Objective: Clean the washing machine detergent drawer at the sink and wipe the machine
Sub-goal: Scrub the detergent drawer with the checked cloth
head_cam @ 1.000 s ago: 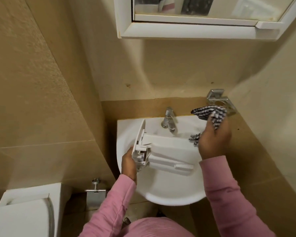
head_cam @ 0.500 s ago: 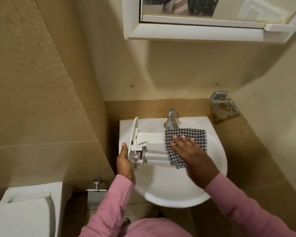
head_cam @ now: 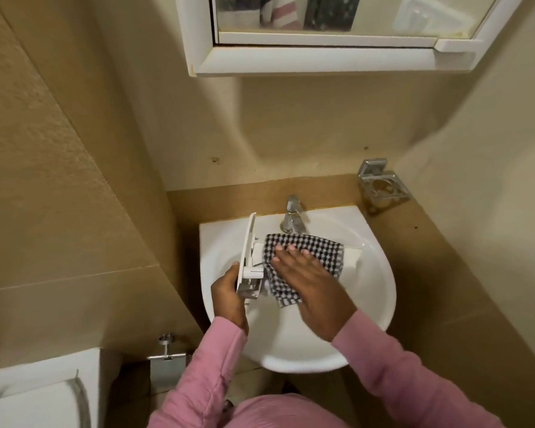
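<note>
Left hand [head_cam: 229,299] gripping drawer [head_cam: 248,257], right hand [head_cam: 303,273] pressing cloth [head_cam: 318,247]

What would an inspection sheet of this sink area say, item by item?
Surface: white sink, wall-mounted, with the drawer across its basin.
Job's things: drawer lies across the basin, front panel on edge at the left; checked cloth is spread over its body.
Clutter: nothing seen.
Hands: left hand grips the drawer's front end; right hand presses the cloth with straight fingers.
Cables: nothing seen.
Surroundings: tap behind the drawer, no stream seen; metal holder on the right wall; mirror cabinet above; toilet and paper holder lower left.
</note>
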